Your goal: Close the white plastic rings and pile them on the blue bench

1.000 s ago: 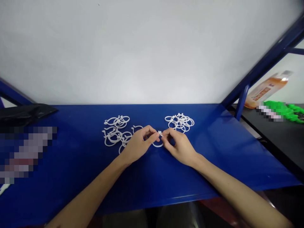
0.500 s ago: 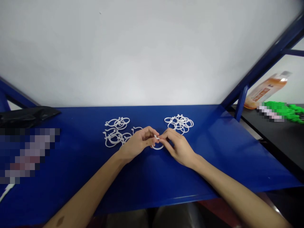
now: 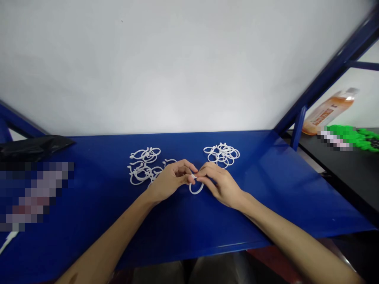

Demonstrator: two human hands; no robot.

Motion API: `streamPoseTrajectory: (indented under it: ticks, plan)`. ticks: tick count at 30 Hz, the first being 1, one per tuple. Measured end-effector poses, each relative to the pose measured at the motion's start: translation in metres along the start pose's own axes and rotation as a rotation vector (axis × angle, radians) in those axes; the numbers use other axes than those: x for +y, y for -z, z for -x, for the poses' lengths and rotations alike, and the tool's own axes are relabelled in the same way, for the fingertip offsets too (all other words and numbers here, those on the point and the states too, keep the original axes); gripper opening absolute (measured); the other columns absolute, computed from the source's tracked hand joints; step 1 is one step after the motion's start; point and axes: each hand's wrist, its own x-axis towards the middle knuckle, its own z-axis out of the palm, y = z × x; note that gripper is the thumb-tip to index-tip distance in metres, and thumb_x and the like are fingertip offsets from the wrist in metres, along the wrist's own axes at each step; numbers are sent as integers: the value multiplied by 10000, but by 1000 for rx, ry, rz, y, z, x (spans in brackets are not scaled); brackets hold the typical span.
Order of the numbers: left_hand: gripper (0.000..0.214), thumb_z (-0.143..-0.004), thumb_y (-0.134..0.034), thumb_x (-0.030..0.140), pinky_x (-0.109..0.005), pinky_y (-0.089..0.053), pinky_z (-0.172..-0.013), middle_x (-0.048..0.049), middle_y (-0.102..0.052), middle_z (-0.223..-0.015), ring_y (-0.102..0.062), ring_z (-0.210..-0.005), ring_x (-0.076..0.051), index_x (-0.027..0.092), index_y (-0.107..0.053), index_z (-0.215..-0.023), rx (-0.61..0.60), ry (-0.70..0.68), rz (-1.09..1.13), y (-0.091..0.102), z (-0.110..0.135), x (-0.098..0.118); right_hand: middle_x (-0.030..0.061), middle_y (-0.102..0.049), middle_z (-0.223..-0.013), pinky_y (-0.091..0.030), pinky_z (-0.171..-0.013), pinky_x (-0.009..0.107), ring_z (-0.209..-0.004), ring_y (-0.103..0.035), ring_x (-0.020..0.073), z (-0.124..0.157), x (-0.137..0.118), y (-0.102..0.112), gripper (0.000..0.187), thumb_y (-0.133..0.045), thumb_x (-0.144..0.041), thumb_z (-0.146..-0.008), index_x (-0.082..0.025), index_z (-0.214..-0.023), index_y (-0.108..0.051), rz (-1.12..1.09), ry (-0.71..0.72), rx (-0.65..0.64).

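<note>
Evenly, left hand (image 3: 171,178) and right hand (image 3: 222,184) pinch the white ring (image 3: 196,193) between them, loop toward the bench's near edge (image 3: 231,246).

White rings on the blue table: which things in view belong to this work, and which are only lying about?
Likely in use: white ring, held by left hand and right hand; left ring pile; right ring pile; blue table.

Apparently just lying about: bottle; black plastic; green bundle.

Glossy blue bench (image 3: 189,225) against a smooth pale-grey wall (image 3: 189,71)
Straight blue bars (image 3: 328,71) slant at both sides; a flat black table (image 3: 340,167) stands at right; soft light brightens the wall's middle.
</note>
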Motion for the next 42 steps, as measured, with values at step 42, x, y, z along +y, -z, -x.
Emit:
streamPoseTrajectory:
  ticks: [42]
  plan:
    - [295,-917,-497,363,-514,-427,-919,-127,-709,-1064,-556,-1080,-367,178,-684,-1051,542,-143,-1374,46,-1,-7,64,-723,-907,-464,-831,384,-866,-594,225,-21,95,59,117,-580,-235,-915,-200,-898,-691,519,-409,275]
